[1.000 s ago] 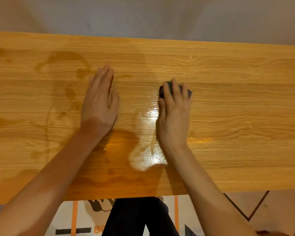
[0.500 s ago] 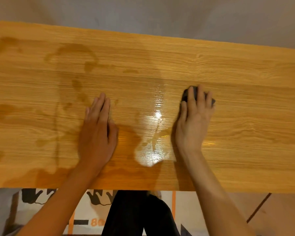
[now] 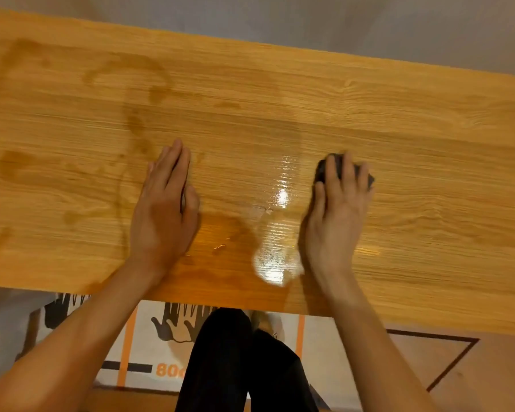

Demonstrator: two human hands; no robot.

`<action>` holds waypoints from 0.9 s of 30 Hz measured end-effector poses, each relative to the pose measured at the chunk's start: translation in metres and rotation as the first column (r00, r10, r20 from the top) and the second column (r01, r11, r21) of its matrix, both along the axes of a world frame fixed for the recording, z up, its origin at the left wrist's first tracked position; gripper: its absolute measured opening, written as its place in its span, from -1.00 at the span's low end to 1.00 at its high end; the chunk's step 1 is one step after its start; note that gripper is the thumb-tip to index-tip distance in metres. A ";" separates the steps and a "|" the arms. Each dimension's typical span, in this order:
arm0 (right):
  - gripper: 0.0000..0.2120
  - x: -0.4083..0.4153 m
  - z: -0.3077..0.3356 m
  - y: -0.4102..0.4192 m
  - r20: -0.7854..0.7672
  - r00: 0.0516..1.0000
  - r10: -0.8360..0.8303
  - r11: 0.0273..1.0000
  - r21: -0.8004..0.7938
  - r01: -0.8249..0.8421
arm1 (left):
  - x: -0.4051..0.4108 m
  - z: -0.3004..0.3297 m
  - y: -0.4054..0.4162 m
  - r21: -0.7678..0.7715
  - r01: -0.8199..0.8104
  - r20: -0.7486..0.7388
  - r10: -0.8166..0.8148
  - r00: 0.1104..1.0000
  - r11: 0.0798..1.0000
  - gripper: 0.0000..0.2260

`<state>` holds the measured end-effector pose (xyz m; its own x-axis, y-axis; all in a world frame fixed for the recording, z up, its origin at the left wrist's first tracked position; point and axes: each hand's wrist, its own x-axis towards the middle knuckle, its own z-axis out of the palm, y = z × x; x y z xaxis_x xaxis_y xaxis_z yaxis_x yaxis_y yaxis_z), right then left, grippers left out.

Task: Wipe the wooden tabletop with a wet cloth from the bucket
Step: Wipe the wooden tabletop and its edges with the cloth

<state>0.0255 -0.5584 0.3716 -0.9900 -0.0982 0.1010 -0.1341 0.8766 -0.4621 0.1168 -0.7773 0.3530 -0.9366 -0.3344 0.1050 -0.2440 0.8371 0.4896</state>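
Observation:
The wooden tabletop (image 3: 414, 150) fills the view, its left and middle parts marked by darker wet streaks and a shiny wet patch (image 3: 277, 230) between my hands. My right hand (image 3: 336, 215) presses flat on a small dark cloth (image 3: 327, 169), only the cloth's far edge showing past my fingertips. My left hand (image 3: 164, 212) lies palm down on the wood left of the wet patch, fingers together, holding nothing. No bucket is in view.
The table's near edge (image 3: 399, 324) runs across the lower part of the view. Below it are my dark trousers (image 3: 235, 361), a printed white and orange sheet (image 3: 149, 337) on the floor, and brown flooring at the right. A grey wall lies beyond the far edge.
My right hand has slid the cloth to the right across the wood. My left hand has drawn back toward the near edge. The wet sheen now stretches further right.

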 end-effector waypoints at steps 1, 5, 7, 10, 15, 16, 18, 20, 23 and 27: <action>-0.58 0.013 -0.004 -0.027 -0.043 0.993 0.108 0.994 0.035 -0.106 | 0.000 -0.001 -0.001 0.001 0.002 -0.013 -0.002 1.000 1.000 -0.55; -0.54 0.031 -0.009 -0.065 -0.038 0.865 0.501 0.864 0.081 -0.497 | 0.001 -0.002 -0.002 -0.012 0.020 -0.032 -0.020 0.999 1.000 -0.56; -0.60 0.010 -0.003 -0.025 -0.009 0.833 0.554 0.830 0.080 -0.551 | 0.000 -0.002 -0.002 0.000 0.001 -0.025 -0.001 1.000 1.000 -0.56; -0.61 -0.013 0.005 0.059 0.032 0.942 0.335 0.941 0.033 -0.336 | -0.001 -0.001 0.000 0.030 -0.030 -0.007 0.030 1.000 0.999 -0.56; -0.63 0.016 0.005 0.036 0.031 0.997 0.077 0.997 0.011 -0.078 | -0.001 0.001 0.001 0.025 -0.047 -0.001 0.047 0.999 0.999 -0.56; -0.63 0.028 0.003 0.009 0.000 0.988 0.156 0.986 0.053 -0.156 | -0.001 0.001 0.001 0.023 -0.044 0.000 0.044 0.999 0.999 -0.56; -0.53 0.058 -0.005 -0.042 -0.025 0.951 0.309 0.949 0.073 -0.306 | 0.000 0.002 0.000 0.019 -0.035 -0.001 0.035 0.999 0.999 -0.57; -0.42 0.079 -0.009 -0.063 0.002 0.915 0.404 0.914 0.042 -0.404 | 0.001 0.002 0.000 0.015 -0.032 0.001 0.032 0.999 0.999 -0.57; -0.44 0.068 -0.008 -0.019 0.001 0.882 0.471 0.878 0.095 -0.469 | 0.001 0.003 0.002 0.036 -0.033 0.003 0.033 0.999 0.999 -0.57; -0.59 0.060 0.005 0.066 0.088 0.990 0.113 0.993 -0.052 -0.109 | 0.001 0.003 0.001 0.060 -0.038 0.009 0.037 0.999 0.997 -0.57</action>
